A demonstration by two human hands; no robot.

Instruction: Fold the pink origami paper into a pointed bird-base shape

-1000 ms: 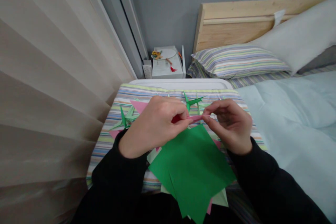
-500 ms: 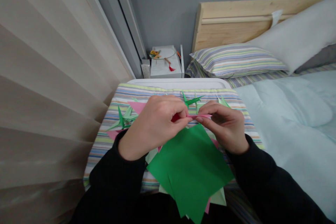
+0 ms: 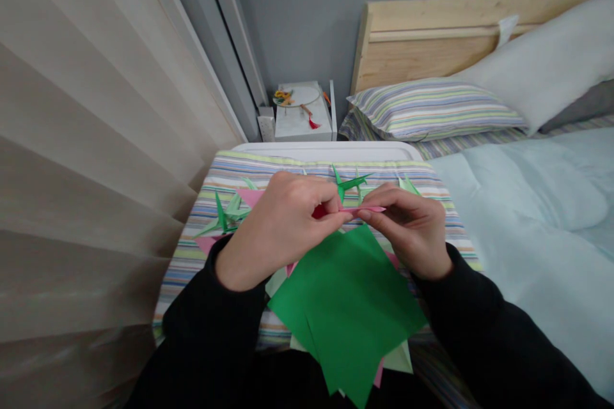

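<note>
My left hand [image 3: 281,230] and my right hand [image 3: 407,230] meet in the middle, pinching a narrow folded pink paper [image 3: 362,209] between their fingertips. A red-pink part of it shows inside my left fingers. Below my wrists lies a stack of square green origami paper [image 3: 348,303], with pale green and pink sheets showing under it. Folded green paper cranes [image 3: 224,218] lie beyond my left hand, and another green paper crane [image 3: 350,184] stands just past my fingertips. A pink paper sheet [image 3: 252,195] sticks out beside my left hand.
The papers rest on a striped cloth [image 3: 192,268] over a white-rimmed board [image 3: 326,151]. A pleated beige blind [image 3: 86,140] fills the left side. A bed with pale blue bedding [image 3: 527,204] and striped pillow [image 3: 432,110] lies right; a white box [image 3: 302,121] stands behind.
My hands have barely shifted and still pinch the pink paper. The view has moved very slightly, and the fold looks a little tighter than a second ago.
</note>
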